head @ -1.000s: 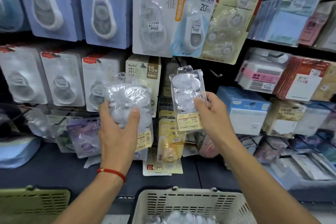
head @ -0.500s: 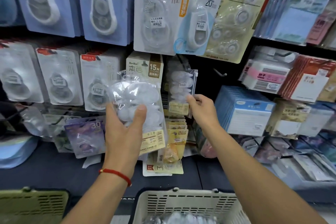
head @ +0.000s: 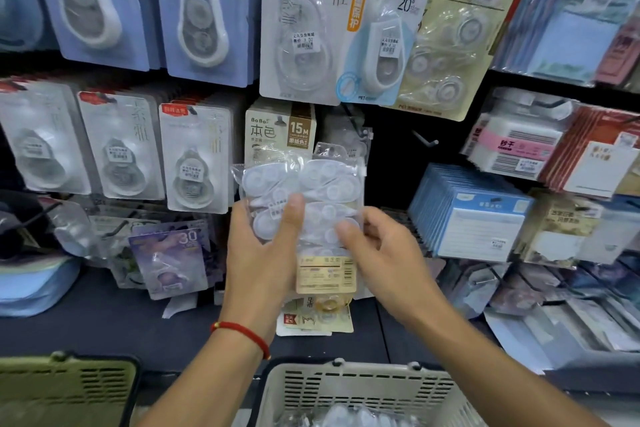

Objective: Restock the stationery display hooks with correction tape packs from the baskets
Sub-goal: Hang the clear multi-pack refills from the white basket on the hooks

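My left hand [head: 263,263] grips a small stack of clear correction tape packs [head: 322,184] with white tapes and a yellow label, held up in front of the display hooks. My right hand [head: 384,256] is at the stack's right edge. Its thumb lies on the front pack and its curled fingers are behind, pinching it. The hand is blurred. Behind the stack, one matching pack [head: 353,142] hangs on a hook. More such packs [head: 346,416] lie in the white basket [head: 346,388] at the bottom centre.
A green basket [head: 62,388] sits at the bottom left. Carded correction tapes [head: 194,156] hang left of the stack and above it. A bare hook [head: 426,141] sticks out to the right, and blue notepads [head: 478,215] stand further right. A dark shelf [head: 104,319] runs below.
My right hand left its single pack hanging on the hook and came back down to the stack. My left hand moved the stack right, towards the middle.
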A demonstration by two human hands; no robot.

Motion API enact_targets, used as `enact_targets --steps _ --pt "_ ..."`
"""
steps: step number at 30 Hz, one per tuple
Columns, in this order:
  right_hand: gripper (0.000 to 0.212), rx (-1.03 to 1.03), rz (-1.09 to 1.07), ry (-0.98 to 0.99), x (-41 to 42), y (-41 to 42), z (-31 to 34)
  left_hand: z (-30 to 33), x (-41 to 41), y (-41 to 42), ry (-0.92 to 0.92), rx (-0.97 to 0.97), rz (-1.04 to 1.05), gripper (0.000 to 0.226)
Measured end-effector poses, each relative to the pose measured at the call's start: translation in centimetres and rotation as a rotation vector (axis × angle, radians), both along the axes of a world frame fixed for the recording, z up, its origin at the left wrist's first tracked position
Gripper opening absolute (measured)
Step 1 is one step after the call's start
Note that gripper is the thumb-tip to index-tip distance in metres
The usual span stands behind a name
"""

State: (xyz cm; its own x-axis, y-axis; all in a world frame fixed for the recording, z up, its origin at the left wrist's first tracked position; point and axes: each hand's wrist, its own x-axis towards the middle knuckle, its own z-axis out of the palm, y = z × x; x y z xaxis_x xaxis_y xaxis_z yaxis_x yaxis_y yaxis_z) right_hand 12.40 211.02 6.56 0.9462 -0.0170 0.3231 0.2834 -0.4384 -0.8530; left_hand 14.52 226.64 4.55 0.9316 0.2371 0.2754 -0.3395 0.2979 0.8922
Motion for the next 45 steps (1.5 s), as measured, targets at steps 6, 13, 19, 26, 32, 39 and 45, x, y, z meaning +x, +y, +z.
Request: enact_targets --steps 6,13,19,26,32,39,45 --pt "0.021 0.212 -0.134 -0.017 0.8 -1.9 1.4 0.4 0.1 1.0 0.071 -0.031 0.028 0.02" --pt "0.022 0.24 -0.111 -0.01 1.5 -2.5 2.0 0.6 0.3 1.4 0.055 -0.069 0.054 0.014" --pt "0.03 0.228 -0.115 -0.039 1.5 -2.5 2.2 0.6 0.4 1.4 0.056 -0.075 0.071 0.014" --pt "0.038 0.264 -0.186 0.027 2.3 -3.0 2.1 0.4 0.7 1.6 0.081 -0.068 0.085 0.017" --pt "0.032 0.152 -0.329 -0.002 6.8 -2.2 0.3 0.2 0.6 1.5 0.113 0.047 0.028 0.021" --pt "0.041 -0.14 -0.406 0.145 10.0 -2.6 -0.5 0.5 0.2 0.7 0.102 0.137 -0.039 0.034" --pt "0.055 0.007 -0.068 0.104 2.3 -1.1 0.0 0.2 0.2 0.5 0.061 0.099 -0.068 0.046"
